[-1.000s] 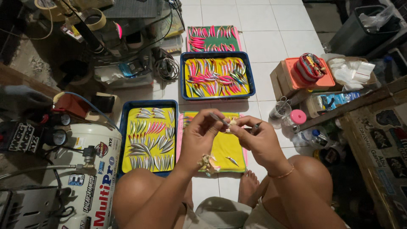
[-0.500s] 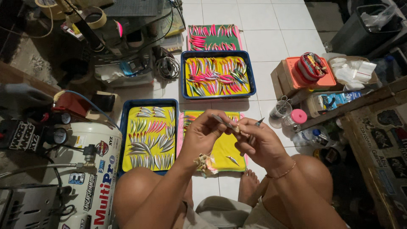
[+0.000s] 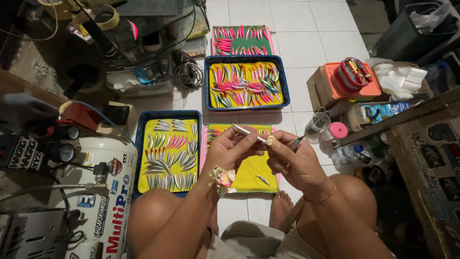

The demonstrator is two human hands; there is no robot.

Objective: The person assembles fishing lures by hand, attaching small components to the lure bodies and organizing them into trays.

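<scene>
**Lure held up over the trays**

A blue tray (image 3: 139, 158) of silver lures sat left, within reach. The left hand (image 3: 230, 152) pinched a slim silver lure (image 3: 249, 131) level above the yellow mat (image 3: 251, 168), presumably to steady it. The right hand (image 3: 294, 160), fingers closed round a thin brush (image 3: 298, 139), met its pale tip.

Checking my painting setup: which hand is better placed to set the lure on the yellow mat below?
Probably left. The left hand pinches the lure above the yellow mat, while the right hand holds a brush.
</scene>
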